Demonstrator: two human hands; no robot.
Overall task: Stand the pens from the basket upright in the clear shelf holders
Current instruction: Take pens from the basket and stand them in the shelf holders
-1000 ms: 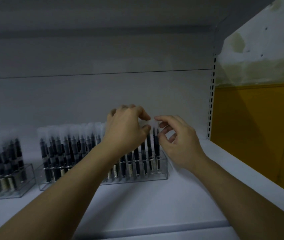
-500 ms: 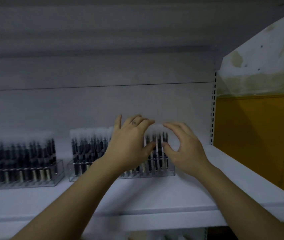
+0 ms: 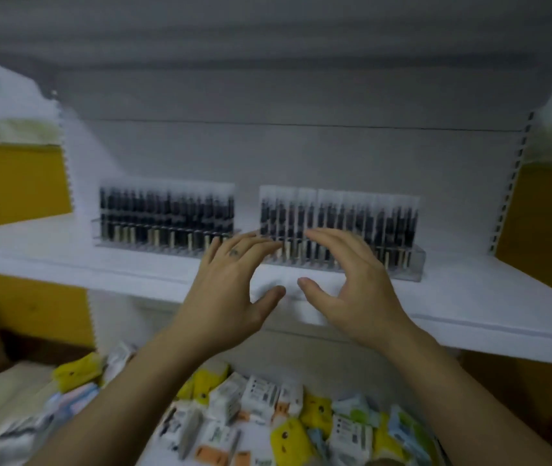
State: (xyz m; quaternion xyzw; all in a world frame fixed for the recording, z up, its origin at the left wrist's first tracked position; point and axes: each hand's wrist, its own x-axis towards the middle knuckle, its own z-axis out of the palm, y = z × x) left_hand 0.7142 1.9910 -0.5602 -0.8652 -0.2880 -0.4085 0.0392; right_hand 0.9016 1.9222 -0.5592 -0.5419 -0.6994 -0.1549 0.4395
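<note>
Two clear holders stand on the white shelf (image 3: 99, 267), each packed with several upright dark pens with pale caps. The left holder (image 3: 167, 243) is near the shelf's left end; the right holder (image 3: 402, 264) stands beside it. My left hand (image 3: 230, 290) hovers in front of the right holder's left end, fingers spread, holding nothing. My right hand (image 3: 351, 284) hovers before the same holder's middle, fingers apart and empty. Both hands are a little in front of the pens (image 3: 351, 216), not touching them. No basket is in view.
Below the shelf lies a pile of small packets (image 3: 267, 415) in yellow, white, orange and blue. Yellow panels flank the shelf unit on both sides (image 3: 543, 223). Perforated uprights (image 3: 513, 183) bound the shelf's back corners. The picture is blurred by motion.
Both hands have let go of the pens and drawn back toward me and down, fingers spreading. My view has pulled back and dropped, showing both holders and the packets below.
</note>
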